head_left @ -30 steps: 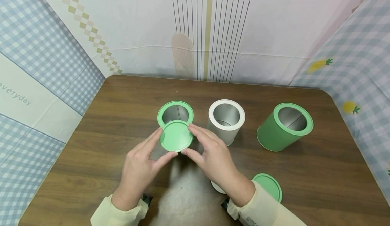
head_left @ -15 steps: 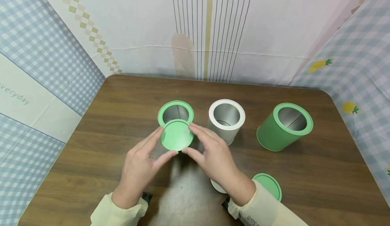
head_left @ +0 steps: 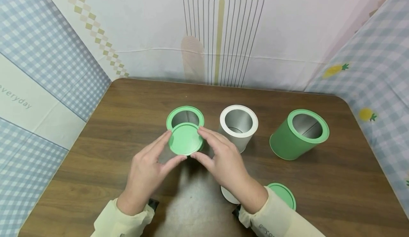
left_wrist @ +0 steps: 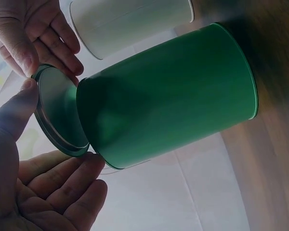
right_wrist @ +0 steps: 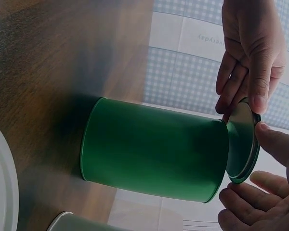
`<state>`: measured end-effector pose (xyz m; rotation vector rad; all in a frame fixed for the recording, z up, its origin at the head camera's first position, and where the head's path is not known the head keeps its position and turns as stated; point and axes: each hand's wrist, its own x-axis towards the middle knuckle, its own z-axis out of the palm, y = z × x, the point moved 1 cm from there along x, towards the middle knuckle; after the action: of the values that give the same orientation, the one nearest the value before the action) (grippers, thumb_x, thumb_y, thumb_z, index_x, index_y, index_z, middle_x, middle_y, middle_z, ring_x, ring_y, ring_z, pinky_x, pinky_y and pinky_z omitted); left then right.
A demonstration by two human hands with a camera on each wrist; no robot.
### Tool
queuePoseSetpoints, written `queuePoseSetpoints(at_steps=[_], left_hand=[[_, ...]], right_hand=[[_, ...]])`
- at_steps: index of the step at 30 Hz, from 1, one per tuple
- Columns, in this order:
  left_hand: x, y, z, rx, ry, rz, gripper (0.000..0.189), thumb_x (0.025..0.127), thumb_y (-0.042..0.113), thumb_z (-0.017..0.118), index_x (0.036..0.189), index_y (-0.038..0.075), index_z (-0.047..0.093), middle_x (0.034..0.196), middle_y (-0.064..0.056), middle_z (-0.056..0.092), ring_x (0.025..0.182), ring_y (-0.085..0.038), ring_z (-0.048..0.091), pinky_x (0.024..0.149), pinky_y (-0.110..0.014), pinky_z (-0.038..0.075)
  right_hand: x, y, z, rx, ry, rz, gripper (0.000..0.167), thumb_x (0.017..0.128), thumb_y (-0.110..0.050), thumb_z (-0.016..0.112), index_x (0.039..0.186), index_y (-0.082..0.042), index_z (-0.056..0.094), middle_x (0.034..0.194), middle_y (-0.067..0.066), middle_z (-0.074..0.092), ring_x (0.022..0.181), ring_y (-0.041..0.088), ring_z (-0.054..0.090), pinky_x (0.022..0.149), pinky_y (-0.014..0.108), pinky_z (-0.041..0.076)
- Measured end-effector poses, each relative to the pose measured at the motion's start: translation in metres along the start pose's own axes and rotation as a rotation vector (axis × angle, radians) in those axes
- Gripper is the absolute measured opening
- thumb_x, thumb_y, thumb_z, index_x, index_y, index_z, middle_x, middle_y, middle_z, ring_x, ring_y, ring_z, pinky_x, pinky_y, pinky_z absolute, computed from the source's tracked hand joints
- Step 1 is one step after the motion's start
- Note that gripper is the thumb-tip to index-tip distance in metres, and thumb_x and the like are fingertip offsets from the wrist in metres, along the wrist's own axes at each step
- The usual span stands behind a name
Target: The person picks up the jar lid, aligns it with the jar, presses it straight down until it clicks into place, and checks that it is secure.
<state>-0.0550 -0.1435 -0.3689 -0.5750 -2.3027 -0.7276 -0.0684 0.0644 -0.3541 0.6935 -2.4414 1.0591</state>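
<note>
Between them, my two hands hold a round green lid [head_left: 186, 140] by its edge. Thumb and fingers of my left hand [head_left: 147, 169] pinch its left side, and those of my right hand [head_left: 225, 162] pinch its right side. An open green can [left_wrist: 168, 96] stands upright on the table just beyond the lid. In the head view the lid overlaps the near part of that can's mouth. The right wrist view shows the lid [right_wrist: 243, 139] tilted over the can's top, its far edge close to the rim and its near edge raised.
Right of the green can stands an open white can [head_left: 234, 143]. Farther right is another open green can [head_left: 285, 143]. A second green lid [head_left: 282, 194] and a white lid [head_left: 228, 195] lie on the wooden table [head_left: 335, 187], partly hidden by my right arm.
Both hands have moved slightly forward with the green lid, so it covers a little more of the can's mouth. The other cans and lids have stayed in place.
</note>
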Motion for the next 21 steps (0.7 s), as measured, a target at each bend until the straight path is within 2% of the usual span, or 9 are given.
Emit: queuePoseSetpoints(at_steps=[21], left_hand=[[0.0064, 0.0003, -0.0013, -0.003, -0.001, -0.020, 0.075, 0.090, 0.060, 0.059, 0.127, -0.005, 0.065, 0.121, -0.019, 0.069, 0.103, -0.035, 0.071, 0.079, -0.048, 0.059]], right_hand=[[0.0073, 0.0006, -0.0009, -0.001, -0.019, 0.011, 0.059, 0.077, -0.022, 0.089, 0.128, -0.002, 0.066, 0.130, 0.009, 0.067, 0.121, 0.022, 0.063, 0.101, 0.038, 0.052]])
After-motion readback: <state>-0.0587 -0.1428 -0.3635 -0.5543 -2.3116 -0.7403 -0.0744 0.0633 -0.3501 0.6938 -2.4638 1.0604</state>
